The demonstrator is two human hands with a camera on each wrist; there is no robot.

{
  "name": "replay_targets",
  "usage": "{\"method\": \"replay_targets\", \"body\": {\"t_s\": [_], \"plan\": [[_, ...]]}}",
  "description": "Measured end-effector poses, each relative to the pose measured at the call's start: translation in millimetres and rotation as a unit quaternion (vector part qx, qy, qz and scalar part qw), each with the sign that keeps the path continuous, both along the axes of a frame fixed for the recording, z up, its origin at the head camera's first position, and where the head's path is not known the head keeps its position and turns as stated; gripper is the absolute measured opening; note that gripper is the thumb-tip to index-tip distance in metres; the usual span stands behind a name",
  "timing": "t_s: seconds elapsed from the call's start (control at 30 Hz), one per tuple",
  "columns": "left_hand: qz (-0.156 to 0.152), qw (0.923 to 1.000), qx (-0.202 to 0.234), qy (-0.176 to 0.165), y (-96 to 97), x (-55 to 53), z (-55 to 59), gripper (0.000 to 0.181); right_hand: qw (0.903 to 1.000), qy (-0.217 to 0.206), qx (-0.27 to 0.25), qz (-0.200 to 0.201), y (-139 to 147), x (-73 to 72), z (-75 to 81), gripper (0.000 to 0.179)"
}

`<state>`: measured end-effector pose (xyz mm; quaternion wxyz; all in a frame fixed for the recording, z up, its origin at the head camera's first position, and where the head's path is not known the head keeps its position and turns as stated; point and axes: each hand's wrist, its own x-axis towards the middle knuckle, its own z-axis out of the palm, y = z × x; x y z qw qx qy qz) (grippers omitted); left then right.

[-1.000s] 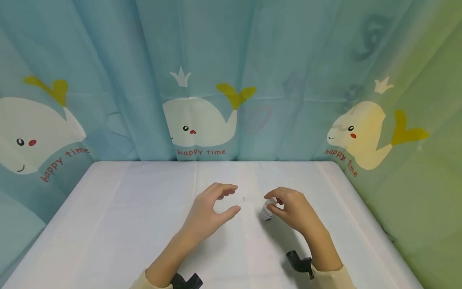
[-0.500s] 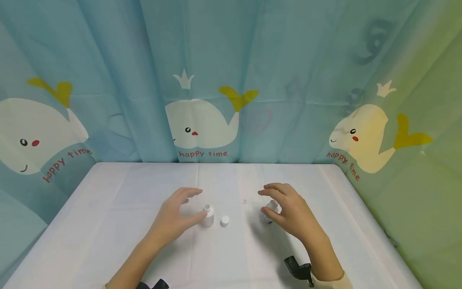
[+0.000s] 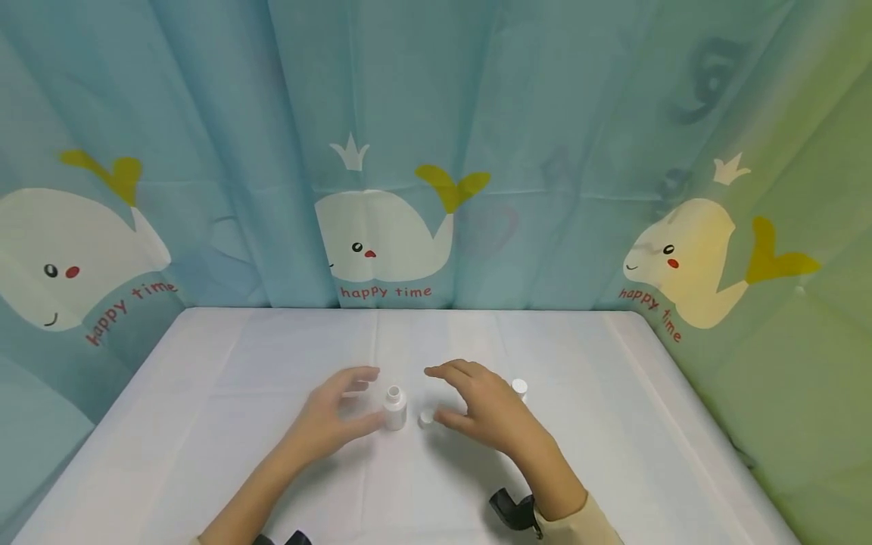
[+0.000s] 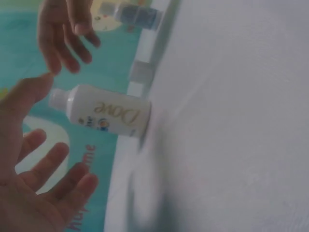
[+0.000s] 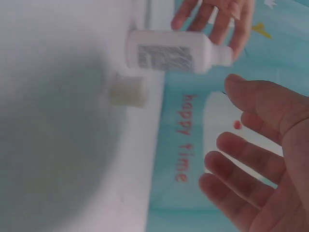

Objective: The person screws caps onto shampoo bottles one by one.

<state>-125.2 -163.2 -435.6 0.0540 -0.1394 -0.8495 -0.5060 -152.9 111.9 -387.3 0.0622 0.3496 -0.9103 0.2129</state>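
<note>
A small white Dove bottle (image 3: 395, 411) stands upright and uncapped on the table, its open neck showing. My left hand (image 3: 331, 416) is just left of it, fingers spread, with the thumb overlapping the bottle's side in the head view. To the bottle's right lies a loose white cap (image 3: 426, 418), partly behind the thumb of my right hand (image 3: 487, 405). That hand hovers with parted fingers and holds nothing. Behind its wrist shows the white top of a second bottle (image 3: 520, 388); the left wrist view shows this second bottle (image 4: 137, 15) upright with a dark label.
The white-covered table (image 3: 238, 356) reaches back to a blue-green curtain (image 3: 531, 113) printed with whales. Black wrist mounts (image 3: 512, 510) sit on both forearms, low over the table.
The left hand has drawn back to the left, uncovering the open bottle and the cap. My right hand has left the second bottle and moved left, over beside the cap.
</note>
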Motion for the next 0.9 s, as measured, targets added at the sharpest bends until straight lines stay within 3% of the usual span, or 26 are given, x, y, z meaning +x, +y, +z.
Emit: {"method": "replay_targets", "body": {"t_s": [0.2, 0.47, 0.67, 0.9], "plan": [[-0.025, 0.9995, 0.011, -0.017, 1.2, -1.3, -9.5, 0.064, 0.9979, -0.056, 0.032, 0.003, -17.2, -4.1, -13.8, 0.059], [-0.068, 0.997, 0.025, -0.025, 10.5, -4.1, -16.2, 0.068, 0.9936, -0.086, 0.073, 0.011, -25.2, -6.4, -28.5, 0.057], [-0.063, 0.9969, 0.015, -0.044, 16.6, -4.2, -13.8, 0.063, 0.9923, -0.094, 0.077, 0.024, -25.1, -4.5, -33.2, 0.044], [-0.025, 0.9965, 0.007, -0.079, 22.3, -6.7, -16.3, 0.047, 0.9941, -0.081, 0.068, 0.026, -25.7, -5.1, -34.8, 0.029]]}}
